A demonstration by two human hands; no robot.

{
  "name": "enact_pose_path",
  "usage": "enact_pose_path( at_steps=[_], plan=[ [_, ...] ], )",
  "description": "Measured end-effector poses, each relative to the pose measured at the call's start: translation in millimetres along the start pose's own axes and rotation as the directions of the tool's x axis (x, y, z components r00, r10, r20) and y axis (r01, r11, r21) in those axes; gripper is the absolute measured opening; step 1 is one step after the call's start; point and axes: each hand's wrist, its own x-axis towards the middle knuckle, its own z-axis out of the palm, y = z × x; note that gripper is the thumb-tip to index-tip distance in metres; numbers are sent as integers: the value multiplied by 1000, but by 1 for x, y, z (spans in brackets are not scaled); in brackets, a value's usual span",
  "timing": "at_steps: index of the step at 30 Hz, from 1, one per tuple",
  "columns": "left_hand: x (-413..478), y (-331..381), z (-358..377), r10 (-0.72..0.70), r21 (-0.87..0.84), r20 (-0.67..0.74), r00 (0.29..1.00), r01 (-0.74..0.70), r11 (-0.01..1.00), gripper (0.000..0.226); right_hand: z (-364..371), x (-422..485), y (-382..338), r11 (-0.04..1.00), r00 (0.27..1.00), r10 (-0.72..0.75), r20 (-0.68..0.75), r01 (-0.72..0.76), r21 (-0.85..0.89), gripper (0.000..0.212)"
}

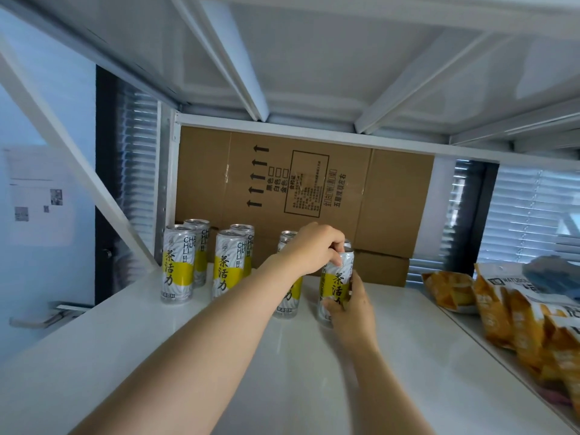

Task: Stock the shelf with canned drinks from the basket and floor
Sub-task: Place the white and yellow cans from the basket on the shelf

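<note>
Several tall silver-and-yellow drink cans stand in pairs on the white shelf (188, 340): one pair at the left (177, 265), one beside it (228, 265), and a third pair (287, 304) partly hidden by my left arm. A further can (337, 277) stands upright at the right end of the row. My left hand (314, 249) grips its top rim from above. My right hand (353, 312) wraps round its lower body from the right.
A flattened cardboard box (314, 189) lines the shelf's back, with a smaller box (381, 268) below it. Orange snack bags (514, 315) lie on the neighbouring shelf at the right. White shelf struts run overhead, and a slanted brace crosses the left side.
</note>
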Motion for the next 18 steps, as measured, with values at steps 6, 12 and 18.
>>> enact_pose_path(
  at_steps=[6, 12, 18],
  plan=[
    [-1, -2, 4, 13, 4, -35, 999, -13, 1000, 8, -2, -1, 8, 987, 992, 86, 90, -73, -141, 59],
    [0, -3, 9, 26, 26, -60, 998, -25, 999, 8, -1, 0, 7, 981, 991, 120, 59, -109, -160, 55],
    [3, -3, 13, 3, 19, -69, 998, -2, 1000, 9, 0, 3, 11, 973, 989, 146, 24, -139, -183, 48]
  ],
)
